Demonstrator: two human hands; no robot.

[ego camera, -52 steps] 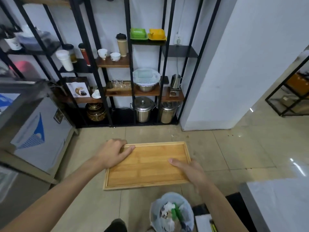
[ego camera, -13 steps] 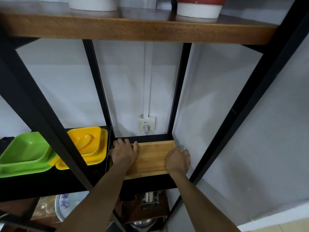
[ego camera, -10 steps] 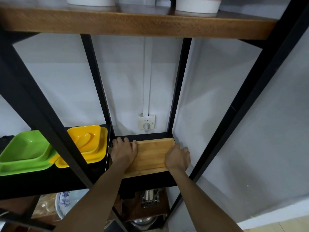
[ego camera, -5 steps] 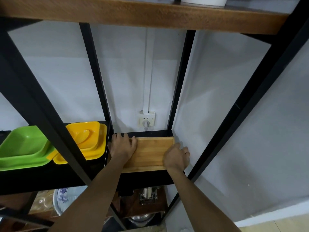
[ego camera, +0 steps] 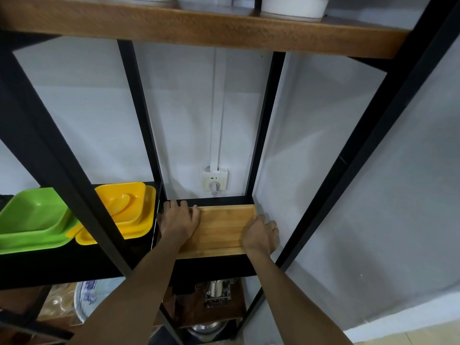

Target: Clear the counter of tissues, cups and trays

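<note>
A bamboo tray (ego camera: 221, 227) lies flat on the black shelf (ego camera: 216, 265) in the right bay of a black metal rack. My left hand (ego camera: 178, 220) rests over the tray's left end, fingers curled over its far corner. My right hand (ego camera: 260, 232) grips the tray's right edge, close to the white side wall. Both hands hide the tray's short ends.
A yellow dish (ego camera: 122, 210) and a green dish (ego camera: 32, 217) sit on the shelf to the left. A wall socket (ego camera: 215, 181) is just behind the tray. A wooden shelf (ego camera: 199, 28) with white pots runs overhead. Black uprights (ego camera: 139, 108) frame the bay; metal pots stand below.
Five seconds ago I carried the tray over the floor toward the rack. Over the last second the tray has slid a little deeper onto the shelf, with both hands still on it.
</note>
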